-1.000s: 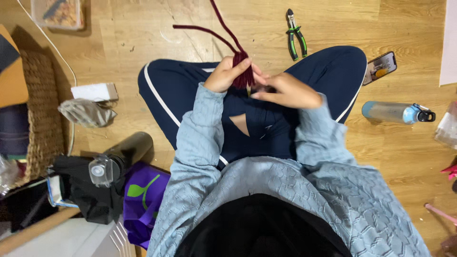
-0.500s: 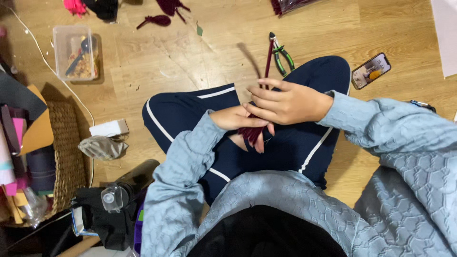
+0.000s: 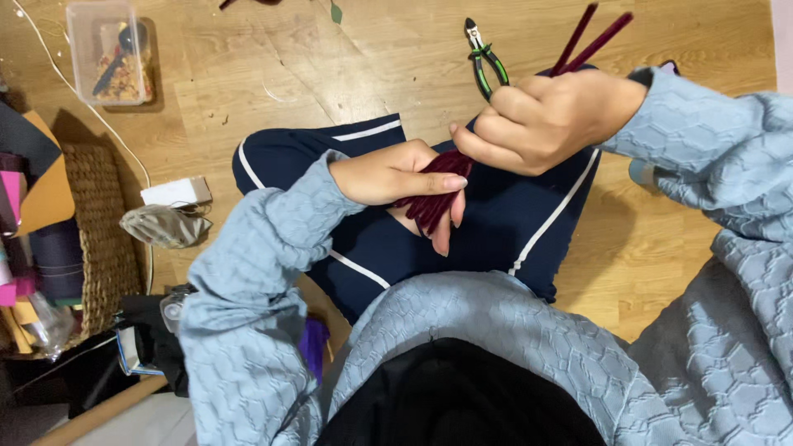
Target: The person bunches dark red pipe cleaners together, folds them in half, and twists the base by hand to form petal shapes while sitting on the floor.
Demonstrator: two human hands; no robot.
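I am bunching dark red fuzzy stems point(image 3: 436, 194) over my lap: my left hand point(image 3: 396, 175) is pinching the bundle's low end, my right hand point(image 3: 541, 120) is gripping it above. Next probably calls for a tighter twist.

Light blue quilted hexagon-textured sweater point(image 3: 512, 330), long sleeves; black collar lining; navy trousers point(image 3: 504, 223) with white side stripes; bare hands.
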